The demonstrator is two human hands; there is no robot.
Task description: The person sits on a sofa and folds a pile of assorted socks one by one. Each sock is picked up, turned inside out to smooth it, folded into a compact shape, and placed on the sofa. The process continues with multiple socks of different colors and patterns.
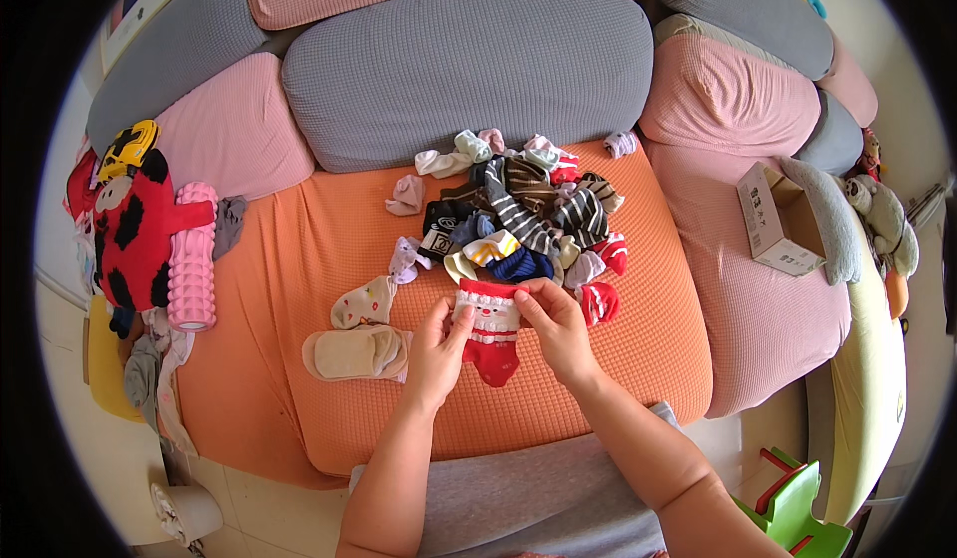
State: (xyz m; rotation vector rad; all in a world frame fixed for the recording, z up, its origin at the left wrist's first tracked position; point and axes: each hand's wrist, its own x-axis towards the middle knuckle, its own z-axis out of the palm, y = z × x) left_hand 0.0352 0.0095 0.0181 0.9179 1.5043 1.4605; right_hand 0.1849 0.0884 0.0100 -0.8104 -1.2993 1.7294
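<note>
Between my hands a small red and white child's sock [490,337] with a face on it hangs toe down. My left hand [442,352] pinches its left edge, while my right hand [555,325] grips the top right corner of the cuff. Just beyond them lies a heap of loose socks, among them a black striped sock [516,210], a navy sock [523,265] and a white sock with yellow stripes [491,247]. Another red and white sock [599,304] rests right of my right hand. Left of my hands are a patterned cream sock [364,302] and stacked beige socks [355,354].
The orange sofa seat [650,363] carries the socks, backed by a grey cushion [471,72]. At left are a pink foam roller [192,259] and a red plush toy [134,236]. An open cardboard box [770,218] sits right, above a green child's chair [796,509].
</note>
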